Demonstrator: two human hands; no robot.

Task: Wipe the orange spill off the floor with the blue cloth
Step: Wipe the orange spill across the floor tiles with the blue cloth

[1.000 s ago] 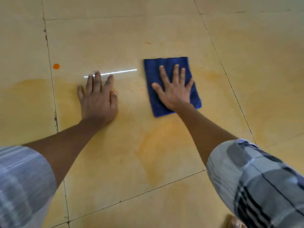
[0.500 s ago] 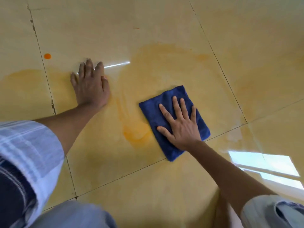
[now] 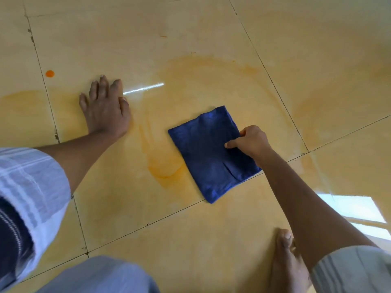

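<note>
1. While the left hand (image 3: pixel 105 111) lies flat on the glossy yellow-beige tiled floor (image 3: pixel 211 240) with its fingers straight and spread, holding nothing, the right hand (image 3: pixel 251 141) is on the folded dark blue rectangular cloth (image 3: pixel 203 153).
2. That right hand has its fingers curled in, pinching the cloth's right edge, thumb pressed on top of the fabric.
3. The cloth lies flat on the floor, tilted a bit, its lower corner reaching over a dark grout line.
4. The smeared orange spill (image 3: pixel 167 168) sits just left of the cloth, darkest in a curved puddle edge near the cloth's lower left side. Paler orange streaks arc around above the cloth and spread out to the left past the flat hand.
5. A small round bright orange drop (image 3: pixel 50 73) sits apart, up left of the left hand, just beside a grout line.
6. A bare foot (image 3: pixel 285 261) rests on the floor at the bottom, under the right forearm.
</note>
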